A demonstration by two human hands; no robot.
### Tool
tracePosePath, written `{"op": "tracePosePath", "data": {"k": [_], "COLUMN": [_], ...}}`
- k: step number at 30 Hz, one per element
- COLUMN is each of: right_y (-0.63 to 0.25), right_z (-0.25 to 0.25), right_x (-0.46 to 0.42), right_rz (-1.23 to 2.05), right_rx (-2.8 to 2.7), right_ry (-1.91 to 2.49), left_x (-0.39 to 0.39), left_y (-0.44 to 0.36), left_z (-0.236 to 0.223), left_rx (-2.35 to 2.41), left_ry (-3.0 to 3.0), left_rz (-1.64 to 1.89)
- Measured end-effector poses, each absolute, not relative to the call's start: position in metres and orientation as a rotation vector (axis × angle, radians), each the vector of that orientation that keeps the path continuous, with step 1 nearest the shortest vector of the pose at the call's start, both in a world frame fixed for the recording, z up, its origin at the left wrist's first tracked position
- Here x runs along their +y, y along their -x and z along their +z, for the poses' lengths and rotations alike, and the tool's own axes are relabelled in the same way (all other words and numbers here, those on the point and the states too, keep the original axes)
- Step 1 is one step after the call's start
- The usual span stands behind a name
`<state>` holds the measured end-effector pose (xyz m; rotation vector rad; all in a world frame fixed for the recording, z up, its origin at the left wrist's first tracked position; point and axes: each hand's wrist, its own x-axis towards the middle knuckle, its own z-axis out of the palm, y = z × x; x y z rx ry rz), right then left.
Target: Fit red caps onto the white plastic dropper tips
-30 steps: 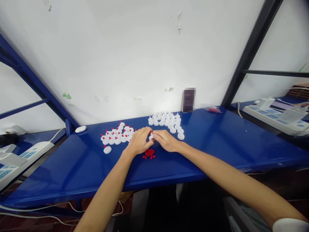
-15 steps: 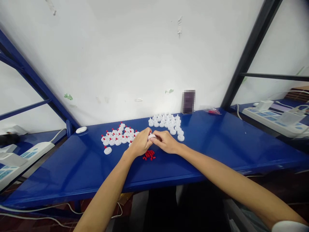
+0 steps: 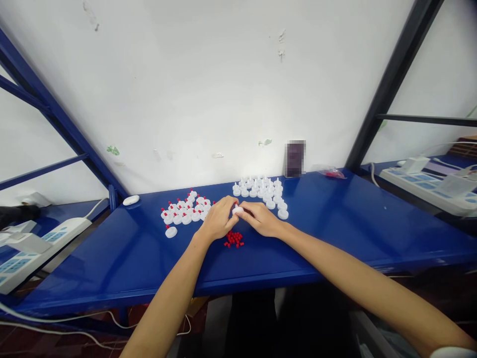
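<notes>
Between my two hands, above the middle of the table, is a white nozzle cap (image 3: 237, 211) with its spout pointing up and a bit of red at the tip. My left hand (image 3: 219, 219) is closed on its left side, and my right hand (image 3: 261, 219) pinches it from the right. Just below them lies a small pile of red tip caps (image 3: 234, 238). To the left stand several white nozzle caps with red tips (image 3: 186, 211), some partly hidden by my left hand. Behind my hands is a group of white nozzle caps without red tips (image 3: 261, 190).
The blue table (image 3: 328, 238) runs along a white wall. A phone-like dark rectangle (image 3: 295, 159), blurred, leans on the wall. A plastic bag with red pieces (image 3: 333, 173) lies right of it. A white oval case (image 3: 131, 200) is at the left. Power strips (image 3: 428, 186) sit beyond the frames.
The view has shifted slightly, so everything sits a little further right. Both hands keep their hold on the nozzle cap, with its spout now a little more upright.
</notes>
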<state>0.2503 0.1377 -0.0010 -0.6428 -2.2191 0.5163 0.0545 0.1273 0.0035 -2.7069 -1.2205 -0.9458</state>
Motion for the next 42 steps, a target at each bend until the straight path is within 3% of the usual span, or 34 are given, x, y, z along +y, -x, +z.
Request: {"op": "tracePosePath", "data": {"k": [17, 26, 32, 38, 42], "right_y": [-0.25, -0.266, -0.284, -0.281, -0.275], "right_z": [-0.002, 0.019, 0.012, 0.008, 0.009], "right_x": [0.146, 0.146, 0.156, 0.156, 0.153], "right_rz": [0.356, -0.125, -0.242, -0.193, 0.011], "right_rx": [-2.306, -2.216, -2.146, -2.303, -2.45], "right_ry": [1.255, 1.584, 1.804, 1.68, 1.396], "left_x": [0.137, 0.139, 0.136, 0.138, 0.137], "left_y": [-0.047, -0.032, -0.031, -0.023, -0.019], "left_z": [0.002, 0.007, 0.008, 0.009, 0.01], "left_rx": [-1.346, -1.51, -1.486, -1.557, -1.582], "left_ry": [2.507, 2.444, 2.53, 2.501, 2.453], "left_rz": [-0.974, -0.847, -0.597, -0.569, -0.653]}}
